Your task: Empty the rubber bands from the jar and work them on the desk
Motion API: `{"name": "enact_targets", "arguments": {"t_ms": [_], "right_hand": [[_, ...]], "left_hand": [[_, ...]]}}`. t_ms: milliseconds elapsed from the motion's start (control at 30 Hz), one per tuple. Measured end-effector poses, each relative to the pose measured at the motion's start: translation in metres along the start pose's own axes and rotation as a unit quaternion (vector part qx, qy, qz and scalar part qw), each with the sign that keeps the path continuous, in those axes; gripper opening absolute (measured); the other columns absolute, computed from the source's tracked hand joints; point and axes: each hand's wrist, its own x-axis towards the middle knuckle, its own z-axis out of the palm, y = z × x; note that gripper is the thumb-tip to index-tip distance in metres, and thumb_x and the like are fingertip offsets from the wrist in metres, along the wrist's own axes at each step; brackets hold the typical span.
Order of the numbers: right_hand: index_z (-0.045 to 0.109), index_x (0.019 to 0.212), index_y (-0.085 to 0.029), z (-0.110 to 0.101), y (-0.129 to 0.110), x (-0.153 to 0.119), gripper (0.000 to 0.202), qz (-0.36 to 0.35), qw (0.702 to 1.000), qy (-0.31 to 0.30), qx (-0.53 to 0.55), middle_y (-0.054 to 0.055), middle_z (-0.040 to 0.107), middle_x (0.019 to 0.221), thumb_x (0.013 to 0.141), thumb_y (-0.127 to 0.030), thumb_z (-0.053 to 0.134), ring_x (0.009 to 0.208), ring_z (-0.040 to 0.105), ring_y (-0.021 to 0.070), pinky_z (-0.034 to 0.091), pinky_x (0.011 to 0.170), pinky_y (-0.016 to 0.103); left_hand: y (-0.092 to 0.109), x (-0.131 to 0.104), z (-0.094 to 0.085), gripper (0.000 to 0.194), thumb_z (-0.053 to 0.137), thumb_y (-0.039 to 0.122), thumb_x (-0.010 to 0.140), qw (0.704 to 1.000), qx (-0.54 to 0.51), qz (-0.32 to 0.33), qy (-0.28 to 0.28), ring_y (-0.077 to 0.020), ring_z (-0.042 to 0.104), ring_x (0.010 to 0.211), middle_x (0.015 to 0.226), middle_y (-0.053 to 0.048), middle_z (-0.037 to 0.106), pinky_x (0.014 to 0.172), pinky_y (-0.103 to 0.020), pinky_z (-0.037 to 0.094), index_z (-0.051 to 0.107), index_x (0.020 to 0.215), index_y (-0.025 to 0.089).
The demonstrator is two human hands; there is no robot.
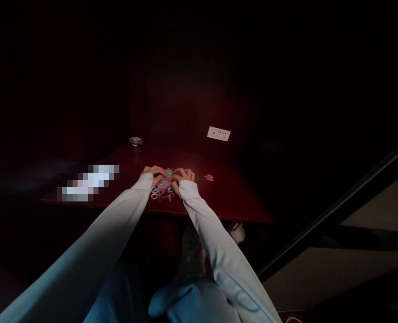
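Observation:
A loose pile of small pastel hair ties [165,184], in pink, purple and green, lies near the front edge of the dark red table. My left hand [153,174] reaches over the pile's left side, its fingers bent in among the ties. From the right, my right hand [184,176] curls its fingers and thumb into the same pile. Both hands appear closed on some ties, though the fingertips are small and partly hidden. Apart from the pile, a little cluster of pink hair ties [209,177] sits to the right of my right hand.
A clear lidded jar [136,141] stands at the table's back left. On the left side lies a bright, pixelated object [89,184]. A white power socket [218,133] is on the back wall. The table's front edge [219,218] runs above my legs.

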Motion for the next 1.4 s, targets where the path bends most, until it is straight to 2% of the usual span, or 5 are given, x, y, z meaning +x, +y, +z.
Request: {"name": "enact_targets", "arguments": {"t_ms": [267, 667, 967, 1200, 1400], "right_hand": [[0.081, 0.085, -0.03, 0.001, 0.01, 0.003, 0.027, 0.1, 0.994, 0.05, 0.017, 0.0, 0.067, 0.118, 0.088, -0.014, 0.06, 0.117, 0.041, 0.0242, 0.027, 0.103, 0.039], [0.082, 0.102, -0.035, 0.008, 0.013, 0.0, 0.032, 0.051, 0.998, 0.017, 0.013, 0.0, 0.066, 0.121, 0.087, -0.015, 0.061, 0.115, 0.041, 0.0242, 0.029, 0.102, 0.039], [0.081, 0.104, -0.035, 0.007, 0.014, 0.002, 0.036, 0.069, 0.997, 0.021, 0.04, 0.001, 0.067, 0.117, 0.088, -0.014, 0.058, 0.114, 0.042, 0.0246, 0.03, 0.1, 0.039], [0.081, 0.101, -0.031, 0.003, 0.017, -0.001, 0.036, 0.176, 0.975, 0.063, 0.12, 0.001, 0.07, 0.114, 0.09, -0.018, 0.049, 0.115, 0.046, 0.0244, 0.032, 0.099, 0.037], [0.081, 0.099, -0.026, 0.004, 0.024, -0.005, 0.04, 0.224, 0.956, 0.109, 0.159, 0.001, 0.075, 0.107, 0.09, -0.019, 0.043, 0.11, 0.054, 0.0216, 0.036, 0.1, 0.033]], "left_hand": [[-0.002, 0.001, 0.0, 0.022, 0.055, 0.022, 0.079, 0.999, -0.008, -0.017, 0.026, -0.0257, 0.059, 0.106, 0.104, -0.004, 0.076, 0.107, -0.045, 0.04, 0.072, 0.064, 0.023], [0.003, 0.001, -0.004, 0.013, 0.063, 0.023, 0.075, 0.999, -0.001, -0.04, 0.033, -0.027, 0.056, 0.107, 0.102, -0.003, 0.073, 0.1, -0.04, 0.043, 0.073, 0.083, 0.026], [0.013, -0.001, -0.004, 0.02, 0.054, 0.024, 0.09, 0.99, 0.023, -0.092, 0.1, -0.03, 0.051, 0.12, 0.113, -0.002, 0.073, 0.108, -0.05, 0.028, 0.073, 0.084, 0.026], [0.011, -0.003, -0.003, 0.013, 0.059, 0.03, 0.088, 0.992, 0.039, -0.101, 0.062, -0.0326, 0.049, 0.121, 0.119, -0.004, 0.07, 0.108, -0.05, 0.032, 0.071, 0.092, 0.026], [0.008, -0.012, 0.001, 0.027, 0.054, 0.04, 0.094, 0.99, 0.07, -0.107, 0.058, -0.0338, 0.048, 0.128, 0.134, -0.01, 0.06, 0.109, -0.048, 0.04, 0.067, 0.114, 0.027]]}}
